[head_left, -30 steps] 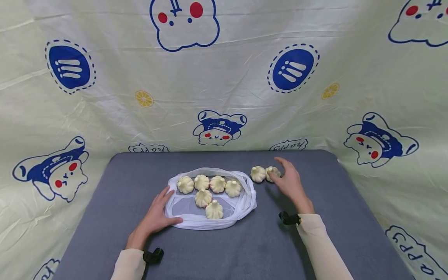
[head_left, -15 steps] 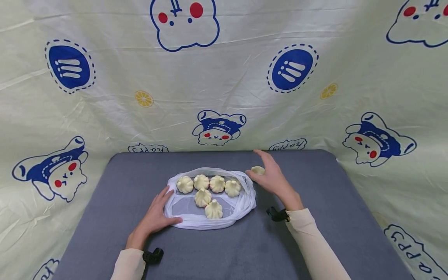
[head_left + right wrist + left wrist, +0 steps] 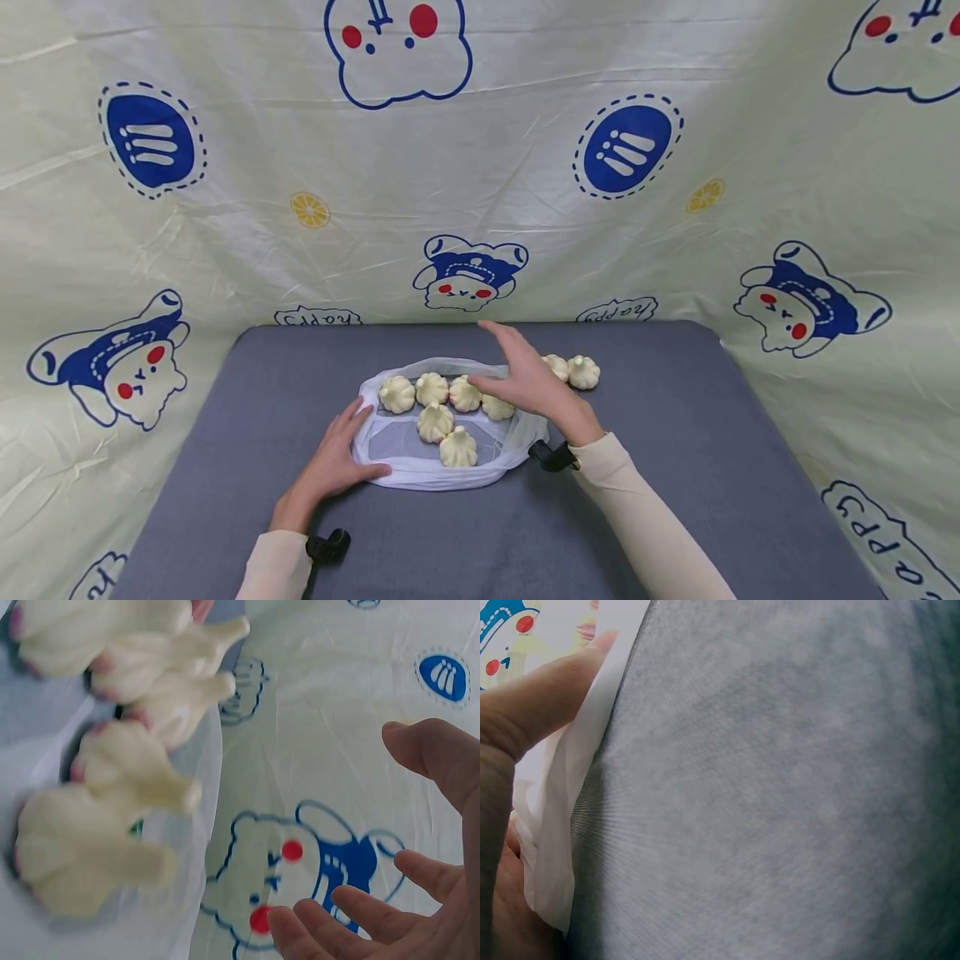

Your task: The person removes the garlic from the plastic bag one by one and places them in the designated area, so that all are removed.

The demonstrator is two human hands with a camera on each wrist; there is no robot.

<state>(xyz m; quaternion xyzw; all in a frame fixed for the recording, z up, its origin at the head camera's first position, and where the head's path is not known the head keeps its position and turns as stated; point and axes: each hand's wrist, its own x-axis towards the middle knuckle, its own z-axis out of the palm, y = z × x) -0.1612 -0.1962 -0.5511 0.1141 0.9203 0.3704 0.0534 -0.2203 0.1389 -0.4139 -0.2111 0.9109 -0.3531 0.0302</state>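
Resting the left grip (image 3: 333,458), spread, against the left side of the white bag (image 3: 442,477); holding the right grip (image 3: 528,379), spread, above its right side, in the head view partly hiding two of six garlic bulbs (image 3: 436,424) inside and one of two loose bulbs (image 3: 584,372) lying beside on the tabletop (image 3: 480,550)

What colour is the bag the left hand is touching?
The bag is white, clearest in the head view.

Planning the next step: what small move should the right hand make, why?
I'd probably lower the right hand onto a far-row garlic bulb: it's open and empty above the white bag, whose left edge the left hand touches, likely steadying it.
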